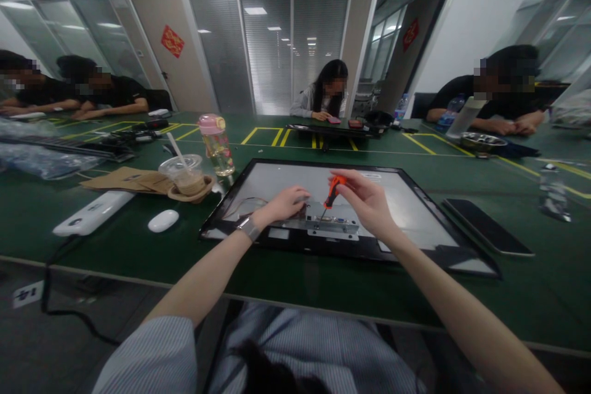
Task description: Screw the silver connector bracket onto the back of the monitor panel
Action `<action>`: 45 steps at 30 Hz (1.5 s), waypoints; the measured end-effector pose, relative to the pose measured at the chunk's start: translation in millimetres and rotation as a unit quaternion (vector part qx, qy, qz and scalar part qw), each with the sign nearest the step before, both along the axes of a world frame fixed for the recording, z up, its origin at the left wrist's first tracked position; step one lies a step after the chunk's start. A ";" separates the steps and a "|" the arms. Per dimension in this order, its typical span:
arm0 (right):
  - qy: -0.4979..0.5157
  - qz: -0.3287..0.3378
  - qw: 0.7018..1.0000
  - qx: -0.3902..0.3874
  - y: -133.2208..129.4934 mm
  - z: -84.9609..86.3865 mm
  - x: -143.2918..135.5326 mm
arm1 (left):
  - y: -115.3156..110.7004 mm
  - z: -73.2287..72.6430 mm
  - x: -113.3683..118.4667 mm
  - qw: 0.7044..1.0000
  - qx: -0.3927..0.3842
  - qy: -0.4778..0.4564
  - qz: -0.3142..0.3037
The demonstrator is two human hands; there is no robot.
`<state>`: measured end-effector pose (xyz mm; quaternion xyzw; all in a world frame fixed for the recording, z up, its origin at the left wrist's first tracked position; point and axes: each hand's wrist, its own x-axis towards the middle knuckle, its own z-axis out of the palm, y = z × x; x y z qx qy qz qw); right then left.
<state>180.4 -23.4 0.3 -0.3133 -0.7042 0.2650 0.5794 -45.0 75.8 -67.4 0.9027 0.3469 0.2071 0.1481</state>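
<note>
One flat display panel (pixel 415 209): lies on the green table (pixel 530 295), directly before the person.
Right hand (pixel 364 197): fingers pinched round an orange-and-black screwdriver (pixel 335 191), its shaft slanting down to the metal port bracket (pixel 339 229) near the panel's front edge.
Left hand (pixel 286 203): fingers bent, low over the panel just left of the bracket; cannot tell whether they grip anything.
Left of panel: white mouse (pixel 163 220), power strip (pixel 95 212), pink-lidded bottle (pixel 217 148).
Right of panel: black smartphone (pixel 487 226).

One screwdriver (pixel 333 192), one wristwatch (pixel 249 228) — four co-workers (pixel 308 101)
</note>
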 end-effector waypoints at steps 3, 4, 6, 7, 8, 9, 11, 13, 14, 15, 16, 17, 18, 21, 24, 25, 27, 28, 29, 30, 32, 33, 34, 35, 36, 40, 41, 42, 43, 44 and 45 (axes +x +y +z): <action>-0.007 0.024 1.000 -0.007 -2.7 0.3 -0.5 | 0.0 0.0 -0.2 1.000 0.005 0.002 0.001; -0.011 0.030 0.999 -0.009 -3.1 0.8 -0.3 | 0.0 -0.1 -0.2 1.000 0.006 0.001 0.002; -0.016 0.035 0.999 -0.010 -3.0 1.7 0.4 | 0.1 -0.5 -0.4 1.000 0.005 -0.002 0.001; -0.015 0.035 0.999 -0.011 -2.5 2.1 0.7 | 0.1 -0.7 -0.5 1.000 0.005 -0.003 0.000; -0.009 0.033 0.999 -0.012 -1.9 2.2 0.9 | 0.2 -0.8 -0.6 1.000 0.004 -0.003 -0.001; -0.002 0.027 1.000 -0.014 -1.2 2.2 1.0 | 0.2 -1.0 -0.6 1.000 0.004 -0.001 -0.002; 0.015 0.009 1.000 -0.017 0.4 1.3 0.5 | 0.0 -1.0 -0.3 1.000 0.002 0.003 0.002; 0.026 -0.020 0.999 -0.008 2.3 -0.8 -0.6 | -0.5 -0.6 0.2 1.000 -0.002 0.007 0.009; 0.029 -0.039 0.999 0.002 3.5 -2.3 -1.3 | -0.9 -0.4 0.5 1.000 -0.003 0.006 0.012; 0.031 -0.058 0.998 0.013 4.8 -4.0 -2.0 | -1.2 -0.2 0.7 1.000 -0.005 0.005 0.013; 0.032 -0.079 0.996 0.027 6.3 -5.9 -2.7 | -1.6 0.0 0.9 1.000 -0.007 0.003 0.014; 0.031 -0.099 0.994 0.041 7.8 -7.8 -3.2 | -1.9 0.1 1.0 1.000 -0.009 0.002 0.015; 0.030 -0.117 0.991 0.055 9.3 -9.6 -3.6 | -2.1 0.1 1.0 1.000 -0.011 0.003 0.017; 0.016 -0.155 0.984 0.087 12.0 -12.7 -3.1 | -2.4 0.1 0.7 1.000 -0.016 0.009 0.024; -0.015 -0.159 0.983 0.090 10.3 -10.8 -0.3 | -2.8 0.8 0.0 1.000 -0.020 0.010 0.022; -0.023 -0.141 0.986 0.080 9.0 -9.4 0.8 | -3.1 1.3 -0.2 1.000 -0.021 0.011 0.020; -0.027 -0.067 0.997 0.041 6.2 -6.2 2.6 | -3.8 2.4 -0.4 0.999 -0.022 0.015 0.019; -0.025 -0.024 0.999 0.017 5.1 -4.9 3.2 | -4.1 2.9 -0.4 0.999 -0.023 0.017 0.020; -0.022 0.009 1.000 -0.001 4.4 -4.0 3.5 | -4.5 3.3 -0.3 0.999 -0.023 0.019 0.022; -0.020 0.030 0.999 -0.013 4.0 -3.5 3.5 | -4.7 3.5 -0.2 0.999 -0.023 0.020 0.023; -0.019 0.029 0.999 -0.012 4.4 -3.8 3.1 | -4.9 3.3 0.2 0.999 -0.021 0.020 0.026; -0.022 0.011 1.000 0.001 4.9 -4.5 2.9 | -4.7 2.8 0.4 0.999 -0.019 0.019 0.027; -0.030 -0.016 0.999 0.019 5.4 -5.3 2.8 | -4.4 2.2 0.5 0.999 -0.016 0.018 0.027; -0.040 -0.049 0.997 0.042 5.6 -6.1 2.8 | -3.8 1.3 0.6 0.999 -0.015 0.016 0.027; -0.054 -0.085 0.993 0.067 5.6 -6.8 3.1 | -3.1 0.4 0.5 0.999 -0.014 0.014 0.027; -0.102 -0.154 0.973 0.138 2.5 -7.8 4.6 | 0.1 -3.2 -0.3 1.000 -0.013 0.005 0.017; -0.103 -0.137 0.976 0.135 1.6 -7.7 4.6 | 0.6 -3.7 -0.6 1.000 -0.014 0.004 0.015; -0.098 -0.109 0.982 0.122 0.9 -7.6 4.5 | 1.0 -3.9 -0.8 1.000 -0.013 0.004 0.015; -0.085 -0.076 0.988 0.100 0.6 -7.6 4.1 | 1.1 -3.8 -0.8 1.000 -0.013 0.006 0.016; -0.068 -0.043 0.994 0.073 0.7 -7.7 3.6 | 1.0 -3.6 -0.8 1.000 -0.010 0.009 0.017; -0.050 -0.017 0.997 0.048 1.1 -7.8 3.1 | 0.8 -3.2 -0.6 1.000 -0.007 0.012 0.018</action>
